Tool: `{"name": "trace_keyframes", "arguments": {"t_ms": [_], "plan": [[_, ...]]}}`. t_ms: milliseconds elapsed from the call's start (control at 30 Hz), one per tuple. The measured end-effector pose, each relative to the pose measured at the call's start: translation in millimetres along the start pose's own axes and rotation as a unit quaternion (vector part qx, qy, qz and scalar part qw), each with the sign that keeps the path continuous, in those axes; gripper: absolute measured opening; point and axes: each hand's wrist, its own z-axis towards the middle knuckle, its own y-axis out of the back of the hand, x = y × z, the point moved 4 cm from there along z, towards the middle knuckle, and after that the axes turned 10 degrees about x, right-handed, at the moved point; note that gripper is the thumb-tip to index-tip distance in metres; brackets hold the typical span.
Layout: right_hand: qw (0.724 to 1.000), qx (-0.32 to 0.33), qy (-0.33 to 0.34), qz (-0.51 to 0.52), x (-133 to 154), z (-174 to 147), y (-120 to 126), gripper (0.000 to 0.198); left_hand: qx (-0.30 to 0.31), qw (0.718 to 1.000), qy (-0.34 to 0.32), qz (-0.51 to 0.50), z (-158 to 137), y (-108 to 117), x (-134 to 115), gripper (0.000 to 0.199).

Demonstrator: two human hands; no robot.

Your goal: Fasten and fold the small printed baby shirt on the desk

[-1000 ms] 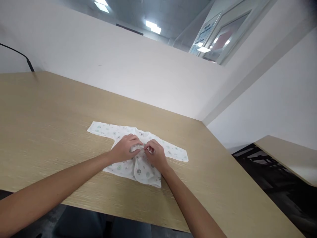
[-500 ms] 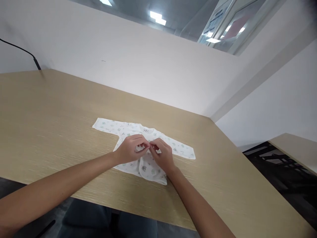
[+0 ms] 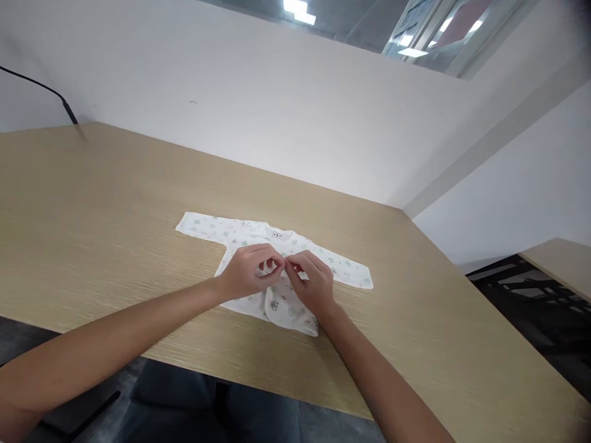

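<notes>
A white long-sleeved baby shirt [image 3: 290, 311] with small green and grey prints lies spread flat, its neck label facing up and its sleeves stretched to both sides. Over the middle of its front, my left hand [image 3: 253, 269] is closed in a pinch, thumb against forefinger. My right hand [image 3: 313, 280] pinches from the other side, and the two sets of fingertips meet. Whatever sits between them is too small to make out. Both hands cover the centre of the shirt; its curved front flap edge shows below them.
The shirt rests on a wood-grain table [image 3: 138, 178], whose near edge runs above my legs. A white wall [image 3: 277, 117] stands along the back. A black cable [image 3: 69, 112] comes down at the far left. On the right, beyond the table edge, is a dark frame under another tabletop [image 3: 561, 261].
The view has tilted down slightly, so the table and shirt appear a little higher and further right. Both hands keep their pinch with fingertips together; the shirt lies as before.
</notes>
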Motion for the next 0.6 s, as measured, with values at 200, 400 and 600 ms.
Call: {"name": "trace_keyframes", "arguments": {"t_ms": [200, 400, 600], "plan": [[0.999, -0.002, 0.001, -0.039, 0.8, 0.1, -0.4, 0.013, 0.005, 1.000, 0.012, -0.006, -0.6, -1.7, 1.0, 0.007], [0.995, 0.011, 0.031, -0.089, 0.4, 0.0, 1.1, 0.014, 0.006, 0.999, 0.021, -0.023, -0.3, -2.0, 1.2, 0.007], [0.982, 0.047, 0.055, -0.173, 6.1, 2.7, 4.3, 0.020, 0.022, 0.999, 0.029, -0.017, -0.9, -4.8, 6.0, 0.008]]}}
